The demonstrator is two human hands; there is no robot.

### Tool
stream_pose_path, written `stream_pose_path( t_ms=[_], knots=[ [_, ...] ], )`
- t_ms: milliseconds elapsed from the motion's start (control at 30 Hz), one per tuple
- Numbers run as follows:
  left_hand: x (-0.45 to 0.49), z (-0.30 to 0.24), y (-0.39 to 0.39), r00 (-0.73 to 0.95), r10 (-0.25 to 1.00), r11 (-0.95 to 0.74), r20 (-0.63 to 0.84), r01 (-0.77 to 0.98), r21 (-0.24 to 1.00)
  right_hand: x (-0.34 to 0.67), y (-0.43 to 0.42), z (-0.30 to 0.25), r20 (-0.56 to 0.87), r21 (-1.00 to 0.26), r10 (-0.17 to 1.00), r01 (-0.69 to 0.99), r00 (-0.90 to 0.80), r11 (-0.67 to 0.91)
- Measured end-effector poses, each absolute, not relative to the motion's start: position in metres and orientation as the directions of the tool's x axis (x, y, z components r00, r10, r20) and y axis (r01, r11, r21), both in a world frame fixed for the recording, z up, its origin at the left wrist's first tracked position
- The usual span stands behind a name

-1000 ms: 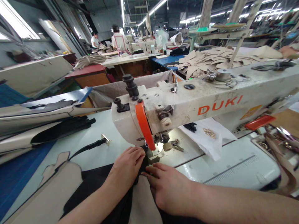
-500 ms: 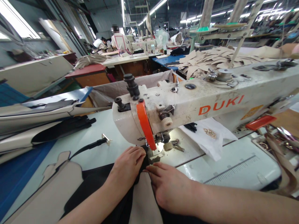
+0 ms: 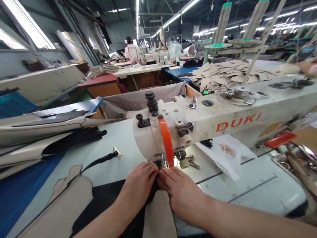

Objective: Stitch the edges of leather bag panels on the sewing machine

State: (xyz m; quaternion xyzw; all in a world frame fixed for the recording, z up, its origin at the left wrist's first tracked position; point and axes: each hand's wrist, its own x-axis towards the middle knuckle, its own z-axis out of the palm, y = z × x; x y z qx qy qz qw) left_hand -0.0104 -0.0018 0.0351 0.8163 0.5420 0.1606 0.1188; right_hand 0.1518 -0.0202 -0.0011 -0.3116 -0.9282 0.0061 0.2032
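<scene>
My left hand (image 3: 141, 180) pinches the black fabric (image 3: 106, 200) right in front of the sewing machine's (image 3: 146, 140) needle area. Beside it, my right hand (image 3: 182, 190) is closed on the same fabric, its fingertips nearly touching the left ones. A beige panel (image 3: 159, 215) hangs toward me below the hands, joined to the black part. The orange guard (image 3: 166, 140) stands just above the fingers. The needle and the edge under the presser foot are mostly hidden.
Left on the table lie a beige piece (image 3: 66, 198) with a black strap (image 3: 100, 161) ending in a metal buckle (image 3: 118, 152), and stacked panels (image 3: 22, 129). Right of the needle are a white sheet (image 3: 223, 155) with small gold parts and a printed ruler (image 3: 255, 190). A person (image 3: 133, 53) sits far back.
My right hand has moved forward and in toward the left hand, close to the presser foot. The view has shifted, so the machine appears lower and farther right.
</scene>
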Motion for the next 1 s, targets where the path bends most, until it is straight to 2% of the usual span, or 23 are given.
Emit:
stream_pose_path(
  t_ms=[233, 400, 567, 733, 1000],
  knots=[
    [-0.009, 0.034, 0.000, 0.338, 0.934, -0.354, 0.113, 0.851, 0.387, 0.152, -0.021, 0.001, 0.352, -0.137, 0.603, 0.597, -0.716, 0.790],
    [-0.013, 0.034, -0.004, 0.354, 0.921, -0.390, 0.163, 0.849, 0.356, 0.151, -0.022, 0.003, 0.360, -0.121, 0.601, 0.603, -0.714, 0.789],
    [-0.014, 0.035, -0.010, 0.514, 0.844, -0.536, 0.155, 0.807, 0.246, 0.150, -0.023, 0.005, 0.369, -0.127, 0.608, 0.610, -0.703, 0.782],
    [-0.012, 0.037, -0.013, 0.544, 0.836, -0.548, 0.070, 0.827, 0.124, 0.151, -0.023, 0.006, 0.360, -0.140, 0.612, 0.608, -0.704, 0.782],
    [-0.016, 0.037, -0.011, 0.548, 0.836, -0.543, 0.034, 0.817, 0.191, 0.151, -0.022, 0.002, 0.368, -0.124, 0.595, 0.596, -0.715, 0.793]
  ],
)
